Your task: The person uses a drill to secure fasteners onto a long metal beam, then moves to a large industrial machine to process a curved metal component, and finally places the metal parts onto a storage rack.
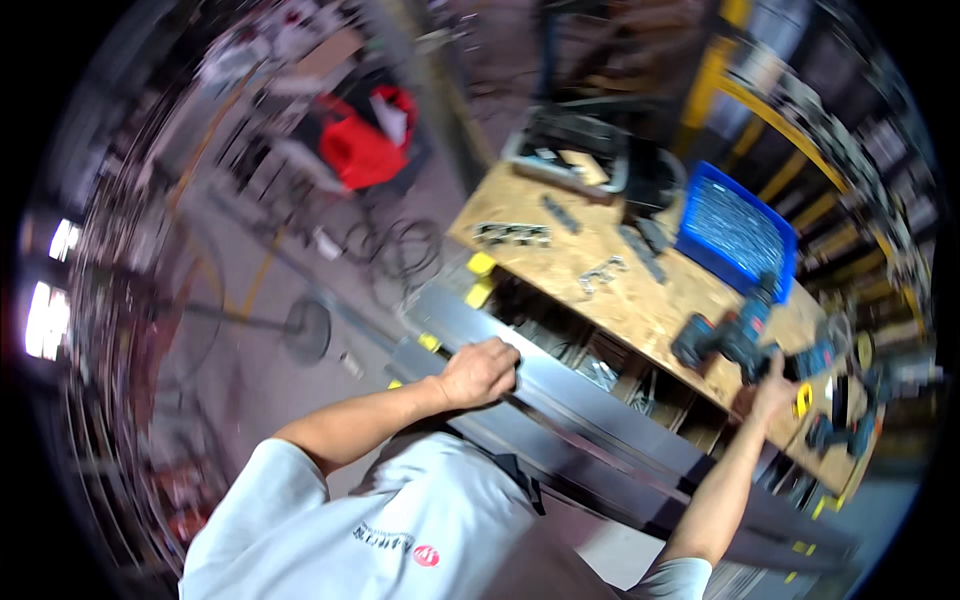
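My left hand (480,373) rests with curled fingers on the edge of a long grey metal profile (570,385). Whatever may be inside those fingers is hidden. Stretched out to the right, my right hand (774,388) has its fingers around part of a dark cordless drill (738,338) on the wooden board. The drill's nose points toward a blue bin (712,205) full of small metal pieces. Close beside this hand lie another blue-and-black power tool (812,358) and a yellow ring-shaped item (803,400).
On the wooden bench top (590,250) lie metal brackets (512,234), dark flat strips (640,252) and a grey tray (570,160) of parts. Another drill (845,435) lies at its right end. Coiled cable (405,248) and a round-based stand (308,330) are on the floor at left.
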Tool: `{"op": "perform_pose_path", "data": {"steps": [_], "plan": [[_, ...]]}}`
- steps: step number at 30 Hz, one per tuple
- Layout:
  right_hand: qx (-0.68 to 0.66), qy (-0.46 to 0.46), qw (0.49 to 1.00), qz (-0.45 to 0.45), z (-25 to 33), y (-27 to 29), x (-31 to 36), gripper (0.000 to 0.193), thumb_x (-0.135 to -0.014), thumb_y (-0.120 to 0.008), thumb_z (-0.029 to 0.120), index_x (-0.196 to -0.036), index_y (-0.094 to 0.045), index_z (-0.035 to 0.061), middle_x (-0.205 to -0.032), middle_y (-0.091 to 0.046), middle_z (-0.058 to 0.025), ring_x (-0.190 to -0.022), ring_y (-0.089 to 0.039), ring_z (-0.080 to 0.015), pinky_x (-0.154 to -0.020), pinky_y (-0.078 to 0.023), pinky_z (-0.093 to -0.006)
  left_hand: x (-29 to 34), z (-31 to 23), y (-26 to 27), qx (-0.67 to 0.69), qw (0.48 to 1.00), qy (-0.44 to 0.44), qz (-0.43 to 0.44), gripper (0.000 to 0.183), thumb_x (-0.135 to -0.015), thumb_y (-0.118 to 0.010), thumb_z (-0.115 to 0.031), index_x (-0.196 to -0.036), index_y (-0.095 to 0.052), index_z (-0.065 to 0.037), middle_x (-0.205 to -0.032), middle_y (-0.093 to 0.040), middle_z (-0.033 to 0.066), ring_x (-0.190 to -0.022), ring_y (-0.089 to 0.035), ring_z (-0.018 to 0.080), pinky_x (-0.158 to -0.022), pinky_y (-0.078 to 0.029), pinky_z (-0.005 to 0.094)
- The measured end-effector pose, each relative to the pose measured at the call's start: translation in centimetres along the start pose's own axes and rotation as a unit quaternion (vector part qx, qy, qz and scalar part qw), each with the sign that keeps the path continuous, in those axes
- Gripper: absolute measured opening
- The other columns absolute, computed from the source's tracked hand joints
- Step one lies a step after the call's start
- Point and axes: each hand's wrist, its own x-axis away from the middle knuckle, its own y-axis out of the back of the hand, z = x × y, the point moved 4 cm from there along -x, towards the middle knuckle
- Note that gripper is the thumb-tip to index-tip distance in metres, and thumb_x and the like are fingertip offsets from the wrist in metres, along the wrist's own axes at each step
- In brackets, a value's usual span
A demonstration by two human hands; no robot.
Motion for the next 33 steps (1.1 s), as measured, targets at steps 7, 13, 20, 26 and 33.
{"op": "perform_pose_path", "data": {"steps": [7, 13, 20, 26, 33], "plan": [[0.178, -0.075, 0.981, -0.033, 2.4, 3.5, -4.0, 0.036, -0.078, -0.085, 0.02, -0.097, -0.072, -0.0071, -0.104, -0.074, -0.0138, -0.087, -0.067, -0.025, -0.083, -0.052, -0.0405, 11.1, 2.7, -0.8, -0.051, 0.997, 0.002, 0.059, 0.038, -0.08, -0.068, -0.016, -0.11, -0.06, 0.005, -0.108, -0.061, 0.017, -0.1, -0.059, 0.0327, -0.096, -0.049, 0.0402], [0.022, 0.157, 0.986, 0.041, 19.2, 15.2, 0.6, 0.045, -0.086, -0.078, 0.025, -0.117, -0.068, -0.0038, -0.109, -0.068, -0.0112, -0.09, -0.063, -0.0212, -0.082, -0.053, -0.0389, 10.6, 5.0, -1.7, -0.022, 0.999, -0.032, 0.012, 0.039, -0.084, -0.065, -0.021, -0.113, -0.061, 0.005, -0.118, -0.062, 0.021, -0.113, -0.058, 0.0348, -0.111, -0.04, 0.0436], [0.068, 0.142, 0.9, 0.406, 38.6, 5.4, 22.1, 0.06, -0.079, -0.079, 0.022, -0.129, -0.058, -0.0027, -0.113, -0.067, -0.0114, -0.097, -0.064, -0.0203, -0.088, -0.052, -0.0342, 10.7, 5.8, -1.1, -0.07, 0.992, -0.104, -0.009, 0.039, -0.084, -0.06, -0.017, -0.112, -0.063, 0.01, -0.108, -0.066, 0.0182, -0.106, -0.061, 0.0313, -0.107, -0.042, 0.0423], [0.085, 0.124, 0.667, 0.73, 44.2, -5.7, 40.5, 0.07, -0.069, -0.079, 0.006, -0.134, -0.053, -0.0015, -0.105, -0.072, -0.0143, -0.093, -0.07, -0.0228, -0.085, -0.054, -0.0325, 11.6, 7.3, -2.5, -0.004, 0.993, -0.072, -0.094, 0.038, -0.081, -0.058, -0.019, -0.106, -0.066, 0.008, -0.106, -0.066, 0.0174, -0.1, -0.063, 0.0315, -0.103, -0.048, 0.0453], [0.131, 0.093, 0.568, 0.808, 42.9, -8.6, 46.9, 0.073, -0.074, -0.079, 0.007, -0.141, -0.049, 0.0002, -0.099, -0.074, -0.01, -0.084, -0.073, -0.019, -0.083, -0.056, -0.0324, 11.6, 7.2, -4.1, 0.01, 0.995, -0.042, -0.089, 0.028, -0.079, -0.06, -0.019, -0.088, -0.071, 0.005, -0.087, -0.063, 0.0101, -0.091, -0.057, 0.0242, -0.086, -0.044, 0.0332]]}}
